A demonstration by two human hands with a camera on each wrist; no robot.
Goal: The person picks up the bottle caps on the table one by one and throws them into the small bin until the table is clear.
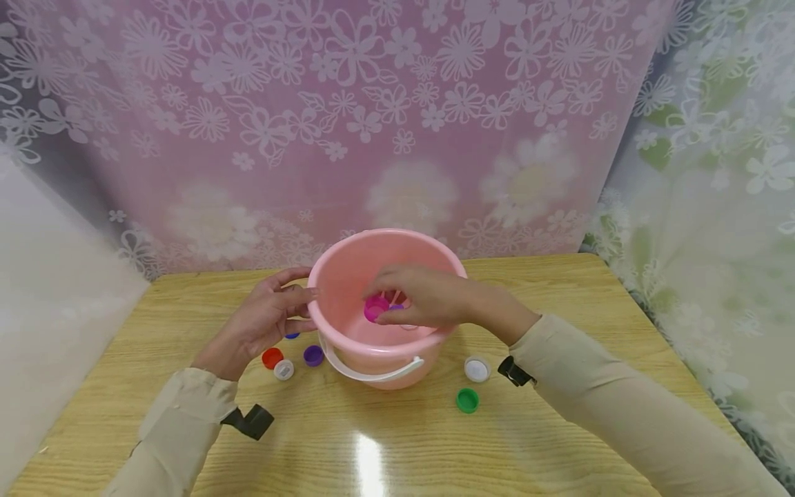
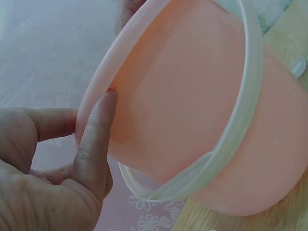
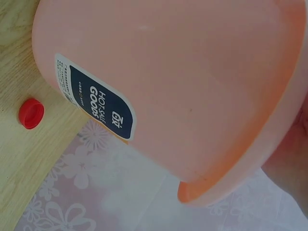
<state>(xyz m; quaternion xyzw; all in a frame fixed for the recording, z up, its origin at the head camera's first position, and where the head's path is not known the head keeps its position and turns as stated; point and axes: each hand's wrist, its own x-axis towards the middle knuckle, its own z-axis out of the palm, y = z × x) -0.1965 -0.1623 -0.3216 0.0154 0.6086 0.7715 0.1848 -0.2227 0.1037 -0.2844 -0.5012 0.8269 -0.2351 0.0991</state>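
A pink bucket [image 1: 373, 369] with a white handle [image 1: 379, 377] stands upright on the wooden table. On its left side my left hand [image 1: 268, 314] grips the rim, the thumb on one face and fingers on the other, as the left wrist view shows up close [image 2: 62, 168]. My right hand [image 1: 428, 293] reaches down inside the bucket and pinches a magenta bottle cap [image 1: 375, 309] between thumb and fingers. Behind that cap, a bit of purple [image 1: 396, 306] shows under the palm. In the right wrist view the bucket wall [image 3: 183, 86] hides the fingers.
Left of the bucket lie a red cap [image 1: 272, 357], a white cap [image 1: 283, 370], a purple cap [image 1: 313, 355] and a partly hidden blue one [image 1: 292, 335]. To its right are a white cap [image 1: 477, 369] and a green cap [image 1: 467, 400]. Another red cap [image 3: 31, 113] sits beyond the bucket.
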